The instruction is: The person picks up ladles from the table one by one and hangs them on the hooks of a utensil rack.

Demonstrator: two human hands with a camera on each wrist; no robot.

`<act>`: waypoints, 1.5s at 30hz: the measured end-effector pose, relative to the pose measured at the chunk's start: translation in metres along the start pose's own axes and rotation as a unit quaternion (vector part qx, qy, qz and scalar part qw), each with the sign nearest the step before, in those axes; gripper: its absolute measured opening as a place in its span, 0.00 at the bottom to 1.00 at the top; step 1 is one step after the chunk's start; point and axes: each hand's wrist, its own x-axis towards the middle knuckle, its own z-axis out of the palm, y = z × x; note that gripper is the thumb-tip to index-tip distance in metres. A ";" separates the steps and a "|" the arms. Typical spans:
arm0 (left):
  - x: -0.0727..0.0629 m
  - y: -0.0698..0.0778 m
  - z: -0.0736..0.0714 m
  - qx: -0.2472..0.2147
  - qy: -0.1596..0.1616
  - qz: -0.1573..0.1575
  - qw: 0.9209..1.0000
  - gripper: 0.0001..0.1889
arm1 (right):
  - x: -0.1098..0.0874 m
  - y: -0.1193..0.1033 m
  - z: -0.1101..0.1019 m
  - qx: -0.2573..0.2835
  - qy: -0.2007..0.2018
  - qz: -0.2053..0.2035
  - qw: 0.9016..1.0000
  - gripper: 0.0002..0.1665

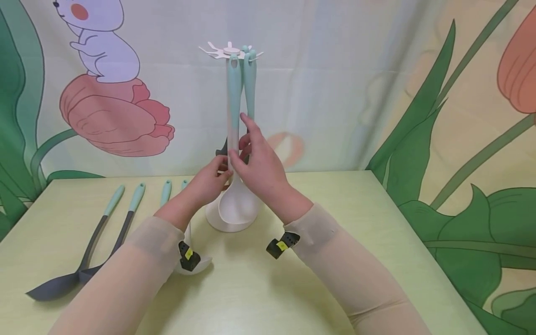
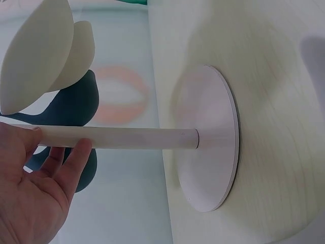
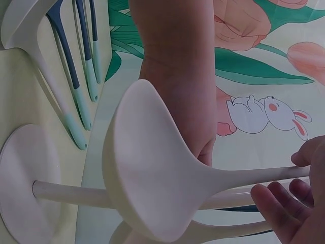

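Utensils [image 1: 54,287] lie toward the table's [image 1: 251,293] nine-o'clock edge, the left hand [image 1: 205,181] grips the rack's [image 1: 230,50] pole [image 2: 142,138] near twelve, the right hand [image 1: 264,163] curls round the ladle's [image 1: 238,207] handle [image 1: 235,93] at the pole's six o'clock, and pale tabletop [image 1: 347,200] runs to three o'clock before flowered cloth [image 1: 335,93].
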 end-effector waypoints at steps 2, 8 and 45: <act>0.000 0.000 0.000 0.001 0.002 -0.001 1.000 0.20 | 0.000 0.000 0.000 -0.002 -0.004 0.003 1.000 0.41; -0.002 0.000 0.000 0.006 0.007 -0.003 1.000 0.21 | -0.001 0.002 -0.003 -0.009 -0.013 0.002 1.000 0.40; -0.045 -0.011 -0.056 0.199 0.011 -0.124 0.972 0.25 | 0.013 0.008 -0.084 -0.120 -0.017 -0.013 0.993 0.28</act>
